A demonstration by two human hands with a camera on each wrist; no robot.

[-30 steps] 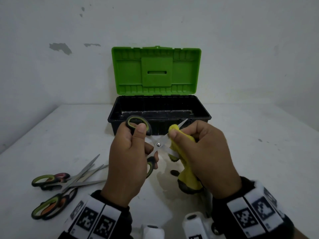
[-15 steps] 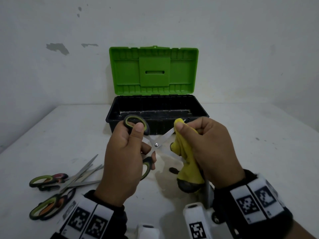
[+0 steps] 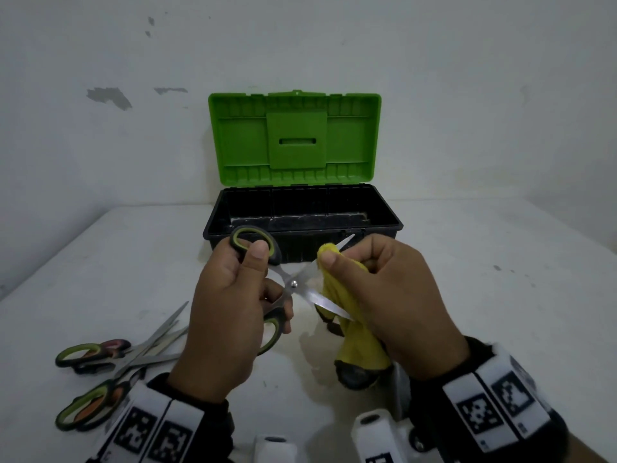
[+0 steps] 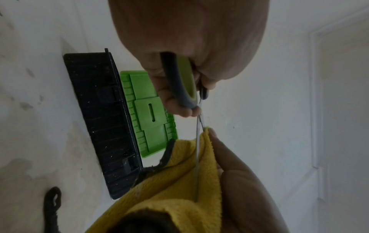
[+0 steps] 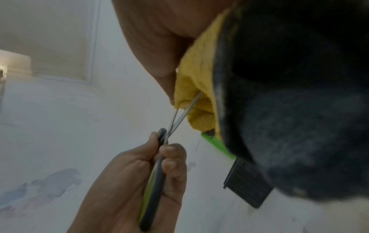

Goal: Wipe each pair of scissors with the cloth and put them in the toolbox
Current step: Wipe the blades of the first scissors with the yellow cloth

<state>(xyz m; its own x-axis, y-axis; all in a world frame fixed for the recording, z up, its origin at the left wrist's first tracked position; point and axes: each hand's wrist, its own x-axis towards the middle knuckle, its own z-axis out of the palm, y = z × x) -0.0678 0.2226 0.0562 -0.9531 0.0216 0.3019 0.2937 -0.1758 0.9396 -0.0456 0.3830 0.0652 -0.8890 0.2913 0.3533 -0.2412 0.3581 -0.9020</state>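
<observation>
My left hand point(image 3: 233, 295) grips the green-and-grey handles of a pair of scissors point(image 3: 293, 284), whose blades stand apart in an X in front of the toolbox. My right hand point(image 3: 377, 289) pinches a yellow cloth point(image 3: 354, 332) round the upper blade, whose tip pokes out above the fingers. The cloth hangs down to the table. The toolbox point(image 3: 300, 212) is black with its green lid point(image 3: 293, 138) upright; I see no scissors inside. The left wrist view shows the blade point(image 4: 197, 157) edge-on inside the cloth point(image 4: 179, 189); the right wrist view shows scissors point(image 5: 175, 119), cloth point(image 5: 195, 88) and left hand point(image 5: 135, 176).
Several more scissors point(image 3: 110, 362) with green and orange handles lie in a heap on the white table point(image 3: 500, 312) at the front left. A white wall stands right behind the toolbox. White camera mounts point(image 3: 377, 432) sit under my wrists.
The cloth in my right hand slid up along the upper blade toward its tip. The scissors blades have spread slightly wider. The heap on the left did not move.
</observation>
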